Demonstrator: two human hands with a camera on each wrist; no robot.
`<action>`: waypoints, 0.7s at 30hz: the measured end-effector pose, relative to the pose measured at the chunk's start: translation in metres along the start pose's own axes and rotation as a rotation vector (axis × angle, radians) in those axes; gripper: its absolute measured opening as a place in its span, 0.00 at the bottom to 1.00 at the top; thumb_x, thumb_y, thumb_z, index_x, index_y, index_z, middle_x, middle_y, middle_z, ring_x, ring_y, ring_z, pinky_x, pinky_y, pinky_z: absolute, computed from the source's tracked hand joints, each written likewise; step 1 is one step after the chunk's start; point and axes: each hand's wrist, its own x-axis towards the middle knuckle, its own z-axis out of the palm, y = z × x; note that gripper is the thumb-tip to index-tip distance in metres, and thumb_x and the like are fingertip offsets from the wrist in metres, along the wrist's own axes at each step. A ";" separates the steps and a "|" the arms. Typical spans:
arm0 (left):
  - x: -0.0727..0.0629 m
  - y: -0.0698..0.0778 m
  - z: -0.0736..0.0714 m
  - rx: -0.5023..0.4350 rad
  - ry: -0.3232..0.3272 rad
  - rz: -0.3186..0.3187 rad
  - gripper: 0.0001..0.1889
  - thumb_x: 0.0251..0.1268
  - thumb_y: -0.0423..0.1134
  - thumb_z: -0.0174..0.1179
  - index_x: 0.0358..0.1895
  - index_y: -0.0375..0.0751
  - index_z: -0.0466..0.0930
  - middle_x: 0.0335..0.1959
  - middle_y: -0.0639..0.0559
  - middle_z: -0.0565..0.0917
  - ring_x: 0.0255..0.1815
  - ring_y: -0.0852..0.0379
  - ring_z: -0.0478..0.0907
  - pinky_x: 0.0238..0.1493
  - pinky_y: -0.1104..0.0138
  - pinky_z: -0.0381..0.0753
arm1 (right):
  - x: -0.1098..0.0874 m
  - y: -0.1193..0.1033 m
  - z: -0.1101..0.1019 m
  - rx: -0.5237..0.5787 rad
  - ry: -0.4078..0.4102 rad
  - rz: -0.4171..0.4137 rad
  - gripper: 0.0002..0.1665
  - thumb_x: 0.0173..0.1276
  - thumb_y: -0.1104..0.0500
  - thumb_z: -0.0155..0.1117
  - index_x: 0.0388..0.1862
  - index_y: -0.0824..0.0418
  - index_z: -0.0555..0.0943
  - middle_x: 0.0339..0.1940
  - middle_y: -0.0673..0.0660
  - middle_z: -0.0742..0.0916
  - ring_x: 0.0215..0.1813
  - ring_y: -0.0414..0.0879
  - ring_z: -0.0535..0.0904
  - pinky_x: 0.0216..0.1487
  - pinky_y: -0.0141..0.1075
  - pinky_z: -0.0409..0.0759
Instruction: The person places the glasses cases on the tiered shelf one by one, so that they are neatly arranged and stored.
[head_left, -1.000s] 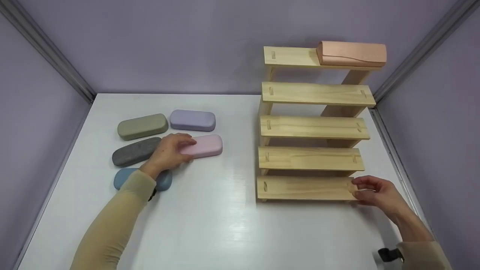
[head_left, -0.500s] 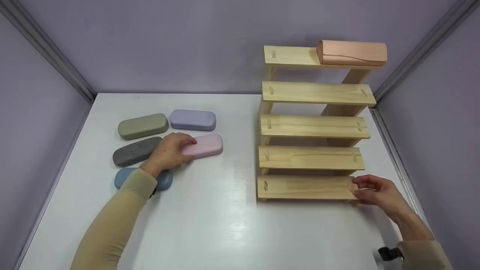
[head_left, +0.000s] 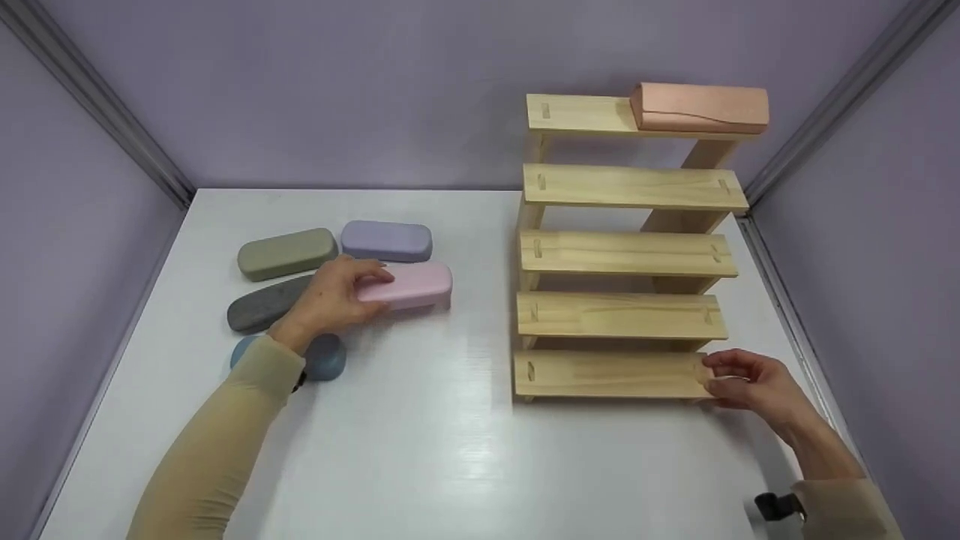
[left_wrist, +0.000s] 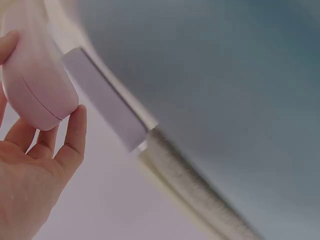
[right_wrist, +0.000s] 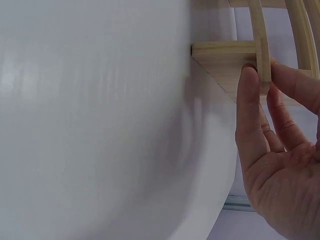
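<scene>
My left hand [head_left: 335, 294] grips the left end of a pink glasses case [head_left: 412, 285], thumb on the near side and fingers on the far side. In the head view the case looks lifted slightly off the table; the left wrist view shows its rounded end [left_wrist: 42, 95] between the fingers. On the right, my right hand [head_left: 757, 386] pinches the right end of the lowest board of a stepped wooden rack [head_left: 611, 375]. The right wrist view has the board's end [right_wrist: 264, 65] between thumb and fingers.
A green case [head_left: 288, 253], a lilac case [head_left: 387, 241], a grey case [head_left: 266, 306] and a blue case [head_left: 326, 358] lie around the left hand, the last two partly covered by the arm. A peach flap case [head_left: 703, 109] sits on the rack's top board.
The left hand has raised the pink case a little and shifted it slightly right and away from me. The right hand stays at the rack's lowest board.
</scene>
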 end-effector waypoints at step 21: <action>0.028 0.077 -0.064 -0.080 0.140 0.116 0.22 0.59 0.34 0.83 0.59 0.46 0.94 0.68 0.41 0.91 0.61 0.44 0.82 0.62 0.55 0.78 | 0.000 0.001 -0.001 -0.002 -0.006 0.000 0.18 0.76 0.69 0.74 0.62 0.63 0.88 0.44 0.40 0.93 0.45 0.35 0.92 0.49 0.35 0.94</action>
